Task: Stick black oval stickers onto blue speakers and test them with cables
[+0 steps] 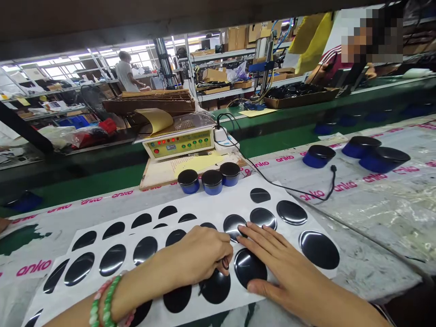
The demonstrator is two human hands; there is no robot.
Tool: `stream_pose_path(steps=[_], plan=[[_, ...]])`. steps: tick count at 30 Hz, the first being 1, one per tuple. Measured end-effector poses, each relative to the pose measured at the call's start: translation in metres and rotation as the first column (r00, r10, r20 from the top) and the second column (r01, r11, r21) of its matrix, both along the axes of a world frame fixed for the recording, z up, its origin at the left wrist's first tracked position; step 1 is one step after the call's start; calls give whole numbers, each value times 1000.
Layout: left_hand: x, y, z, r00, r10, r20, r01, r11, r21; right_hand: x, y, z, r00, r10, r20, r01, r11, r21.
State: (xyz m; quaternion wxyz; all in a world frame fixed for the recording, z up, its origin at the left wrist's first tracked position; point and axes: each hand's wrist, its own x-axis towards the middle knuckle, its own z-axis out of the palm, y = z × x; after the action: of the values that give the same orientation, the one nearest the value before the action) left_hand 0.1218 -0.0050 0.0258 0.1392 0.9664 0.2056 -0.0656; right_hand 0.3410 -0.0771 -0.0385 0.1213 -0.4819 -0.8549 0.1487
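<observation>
Discs (215, 287) on the white sheet (61, 302), near side, probably want a light touch, right hand (281, 263) bracing flat, left hand (200, 254) curled above one, its grip hidden.

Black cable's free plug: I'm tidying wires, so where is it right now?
Head view, right side: the black plug rests on pink-lettered plastic sheeting, just below and right of a blue, black-topped round piece.

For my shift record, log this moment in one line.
left hand: curled at black disc; right hand: spread over white sheet; beyond: three black-topped blue pieces, lit control box
</observation>
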Motion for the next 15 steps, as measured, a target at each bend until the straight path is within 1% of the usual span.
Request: stream_pose_path(steps=[2,5,7,8,9,11,12,15], plan=[[-9,-5,-2,1000,11,-15,-11,1000,21,-10,0,0,1000,5,22,-5,1000,-11],[-26,-17,-9,1000,18,-17,-16,988,153,-23,1,-2,999,10,38,-10,1000,-7],[-38,-24,-11,1000,-19,-9,21,971,237,-29,1,-3,999,17,39,-17,1000,-2],[-43,-25,-10,999,-44,-8,45,966,254,-31,1,-3,999,16,37,-16,1000,-3],[-47,-26,-9,998,-65,-4,64,965,253,-33,0,-3,999,19,33,-19,1000,-7],[-54,-26,-4,997,-79,11,75,976,203,-37,-1,-3,999,36,16,-35,999,-16],[-57,-26,-1,997,-68,25,63,984,167,-38,-1,-3,999,45,4,-45,999,-15],[-69,-29,7,997,16,81,-19,999,43,-41,-1,-4,998,62,-17,-62,998,-7]])
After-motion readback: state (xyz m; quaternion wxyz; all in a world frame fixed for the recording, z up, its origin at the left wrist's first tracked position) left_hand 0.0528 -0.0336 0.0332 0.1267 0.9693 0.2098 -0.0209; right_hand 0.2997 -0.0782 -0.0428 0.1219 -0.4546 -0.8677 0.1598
